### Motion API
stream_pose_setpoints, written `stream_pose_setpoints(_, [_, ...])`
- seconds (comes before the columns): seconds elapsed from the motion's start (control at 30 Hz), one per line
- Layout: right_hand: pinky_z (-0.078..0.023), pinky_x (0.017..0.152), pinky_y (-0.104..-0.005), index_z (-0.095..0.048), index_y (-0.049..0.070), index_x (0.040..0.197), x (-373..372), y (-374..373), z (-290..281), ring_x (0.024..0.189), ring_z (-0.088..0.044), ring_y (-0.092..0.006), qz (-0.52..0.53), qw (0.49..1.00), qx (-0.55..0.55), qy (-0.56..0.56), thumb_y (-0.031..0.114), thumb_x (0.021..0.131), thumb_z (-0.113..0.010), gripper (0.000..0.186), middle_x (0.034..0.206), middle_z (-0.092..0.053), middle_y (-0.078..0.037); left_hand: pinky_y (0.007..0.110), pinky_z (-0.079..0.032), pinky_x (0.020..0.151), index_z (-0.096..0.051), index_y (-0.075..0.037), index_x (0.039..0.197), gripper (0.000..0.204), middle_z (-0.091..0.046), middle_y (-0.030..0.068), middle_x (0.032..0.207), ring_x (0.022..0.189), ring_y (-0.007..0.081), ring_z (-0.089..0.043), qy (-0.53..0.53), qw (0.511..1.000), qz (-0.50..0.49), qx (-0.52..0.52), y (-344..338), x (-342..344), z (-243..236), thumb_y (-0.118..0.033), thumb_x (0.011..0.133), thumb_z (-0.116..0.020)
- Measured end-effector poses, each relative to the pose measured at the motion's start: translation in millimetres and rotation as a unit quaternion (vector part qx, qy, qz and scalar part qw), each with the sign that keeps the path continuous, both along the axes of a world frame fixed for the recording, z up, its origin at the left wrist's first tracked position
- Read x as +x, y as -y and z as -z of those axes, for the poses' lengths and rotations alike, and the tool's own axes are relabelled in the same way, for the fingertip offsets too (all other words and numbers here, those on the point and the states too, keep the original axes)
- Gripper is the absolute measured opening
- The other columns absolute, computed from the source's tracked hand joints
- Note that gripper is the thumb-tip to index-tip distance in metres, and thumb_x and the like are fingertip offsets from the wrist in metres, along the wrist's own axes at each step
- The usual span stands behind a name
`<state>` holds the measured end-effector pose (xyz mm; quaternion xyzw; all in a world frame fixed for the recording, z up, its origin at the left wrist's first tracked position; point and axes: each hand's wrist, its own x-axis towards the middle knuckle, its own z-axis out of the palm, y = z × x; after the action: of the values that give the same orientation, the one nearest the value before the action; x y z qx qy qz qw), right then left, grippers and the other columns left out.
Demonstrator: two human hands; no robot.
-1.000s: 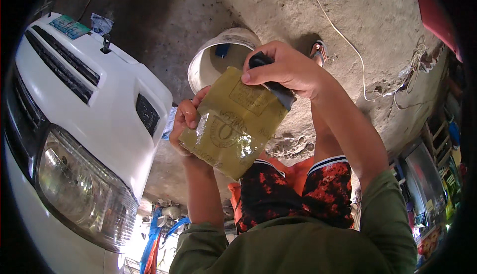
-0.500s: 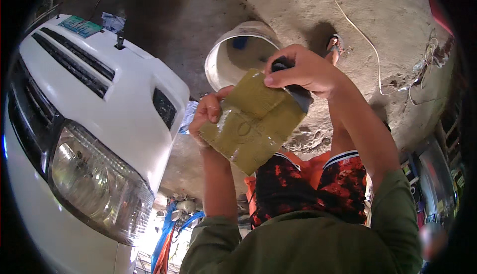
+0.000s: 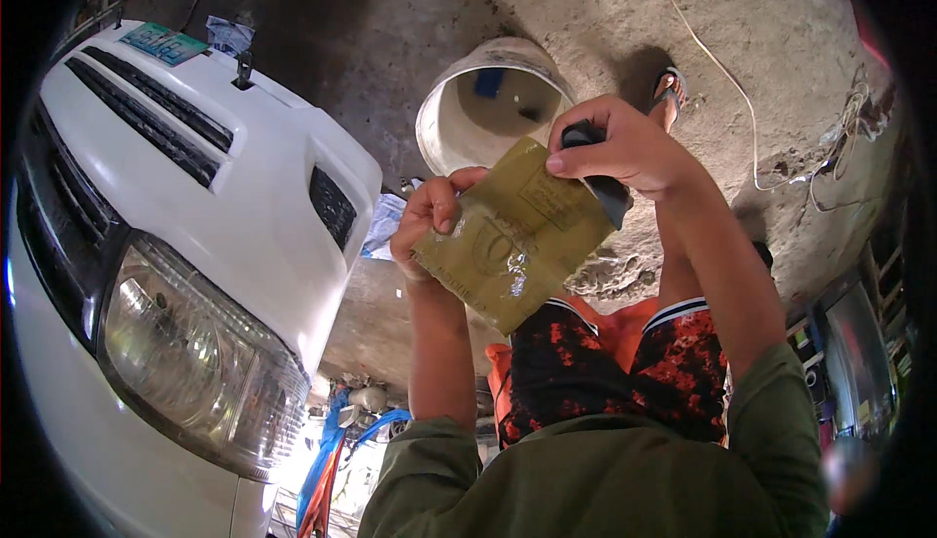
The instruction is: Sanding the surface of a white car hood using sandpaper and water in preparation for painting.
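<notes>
Gripping olive packet [image 3: 515, 235], left hand [image 3: 429, 221], right hand [image 3: 625, 147] (black tool)

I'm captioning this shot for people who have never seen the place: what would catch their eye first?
Probably the olive-yellow sheet at the centre, held between the left hand and the right hand, which also grips a dark object. Next, the white car front with its big headlight fills the left side. Just beyond the hands, a white bucket stands on the dirty concrete floor.
</notes>
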<state>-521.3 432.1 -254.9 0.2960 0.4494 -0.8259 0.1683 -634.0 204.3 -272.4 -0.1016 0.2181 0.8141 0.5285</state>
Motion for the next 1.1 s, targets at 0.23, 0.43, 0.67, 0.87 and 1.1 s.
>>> stream_pose_setpoints(0.23, [-0.042, 0.059, -0.022, -0.066, 0.003, 0.081, 27, 35, 29, 0.064, -0.054, -0.0053, 0.013, 0.995, 0.012, 0.097, 0.021, 0.081, -0.075, 0.019, 0.068, -0.06, 0.002, 0.031, -0.051, 0.078, -0.055, -0.003, 0.086, 0.007, -0.061, 0.021, 0.114, 0.092, 0.0218, -0.061, -0.128, 0.965, 0.076, -0.218, -4, 6, 2, -0.006, 0.081, -0.059])
stream_pose_setpoints(0.43, [-0.041, 0.06, -0.0212, -0.065, 0.003, 0.087, 50, 75, 54, 0.067, -0.053, -0.0047, 0.066, 0.981, 0.001, 0.18, 0.022, 0.087, -0.07, 0.02, 0.074, -0.06, 0.002, 0.02, -0.046, 0.073, -0.062, -0.002, 0.107, 0.021, -0.065, 0.0077, 0.111, 0.085, 0.0081, -0.058, -0.273, 0.853, 0.211, -0.392, 2, 18, 42, 0.004, 0.087, -0.058])
stream_pose_setpoints(0.67, [-0.042, 0.064, -0.0206, -0.065, 0.003, 0.093, 91, 79, 76, 0.07, -0.051, -0.0048, 0.162, 0.958, 0.038, 0.235, 0.018, 0.086, -0.072, 0.019, 0.079, -0.059, 0.001, 0.032, -0.049, 0.08, -0.066, -0.004, 0.106, 0.023, -0.065, 0.0124, 0.103, 0.091, 0.0204, -0.063, -0.438, 0.749, 0.2, -0.455, 23, 39, 163, 0.002, 0.086, -0.055])
stream_pose_setpoints(0.87, [-0.047, 0.071, -0.0238, -0.066, 0.001, 0.101, 99, 41, 88, 0.079, -0.058, -0.0071, -0.003, 0.969, 0.102, 0.226, 0.011, 0.082, -0.074, 0.023, 0.085, -0.064, -0.002, 0.043, -0.05, 0.085, -0.071, -0.009, 0.102, 0.026, -0.061, 0.018, 0.104, 0.097, 0.0337, -0.062, -0.617, 0.488, 0.409, -0.462, -7, 20, 230, -0.004, 0.085, -0.053])
stream_pose_setpoints(1.1, [-0.048, 0.071, -0.0257, -0.068, 0.007, 0.106, 132, -10, 162, 0.079, -0.061, -0.0122, -0.068, 0.944, 0.19, 0.26, 0.016, 0.084, -0.072, 0.025, 0.087, -0.067, -0.006, 0.048, -0.042, 0.098, -0.067, -0.009, 0.113, 0.03, -0.052, 0.0164, 0.129, 0.117, 0.0347, -0.053, -0.748, 0.154, 0.53, -0.368, -47, 16, 327, -0.018, 0.087, -0.053])
